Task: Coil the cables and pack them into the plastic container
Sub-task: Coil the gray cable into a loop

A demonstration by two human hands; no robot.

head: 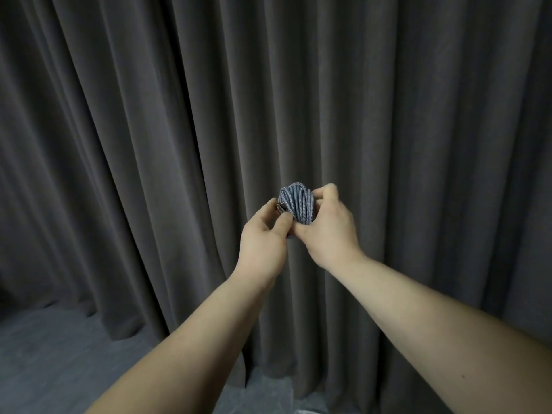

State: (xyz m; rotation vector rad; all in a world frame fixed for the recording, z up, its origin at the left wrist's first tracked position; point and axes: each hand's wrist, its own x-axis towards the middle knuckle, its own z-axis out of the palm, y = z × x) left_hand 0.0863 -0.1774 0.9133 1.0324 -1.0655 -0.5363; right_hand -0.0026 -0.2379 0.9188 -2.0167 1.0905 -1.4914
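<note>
Head view: both bare arms reach forward before a dark grey pleated curtain [149,130].
Cable: grey braided cable wound into a tight bundle [297,206], held up between both hands.
Left hand [264,240]: fingers pinch the bundle's metal plug end.
Right hand [328,227]: fingers curl round the bundle.
Floor: grey floor [53,354].

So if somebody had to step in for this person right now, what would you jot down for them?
Left hand: pinches the metal plug end of the grey braided cable at the bundle's left side.
Right hand: grips the bundle's right side, fingers curled round it.
Cable: held in the air before the dark curtain, wound into a tight bundle.
Done: this cable looks nearly coiled.
Left: secure the loose end, then pack it. The plastic container is not in view, so find it first; other cables cannot be seen.
</note>
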